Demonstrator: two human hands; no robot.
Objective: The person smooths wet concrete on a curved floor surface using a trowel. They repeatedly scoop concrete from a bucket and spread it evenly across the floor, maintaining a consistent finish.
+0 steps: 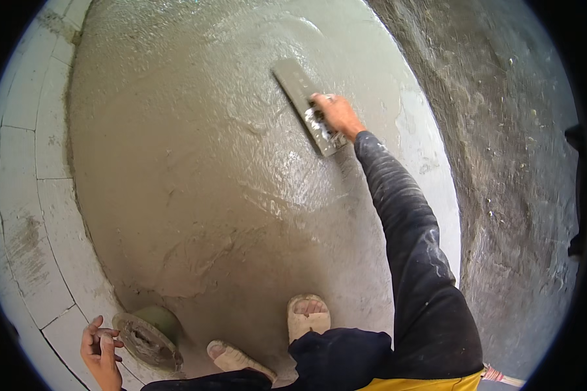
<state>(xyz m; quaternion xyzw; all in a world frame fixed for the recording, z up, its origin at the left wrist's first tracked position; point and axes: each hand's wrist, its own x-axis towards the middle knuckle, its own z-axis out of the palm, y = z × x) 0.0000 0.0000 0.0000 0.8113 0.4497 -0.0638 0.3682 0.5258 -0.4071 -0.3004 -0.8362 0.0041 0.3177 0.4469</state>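
My right hand (338, 114) is wrapped round the handle of a long rectangular plastering trowel (295, 83). The trowel's blade lies on wet grey mortar (176, 143), slanting from upper left to lower right. Pale smears of mortar coat its handle end. My left hand (102, 355) is raised at the lower left with its fingers loosely bent and apart, nothing visible in them. Right beside it is a green bucket (160, 319), its end facing me crusted with grey mortar.
Pale block walls (52, 215) border the mortar on the left. Along the right runs a light strip (430, 163), with a rough dark surface (502, 176) beyond it. My sandalled feet (308, 316) stand at the lower middle, on the mortar-smeared surface.
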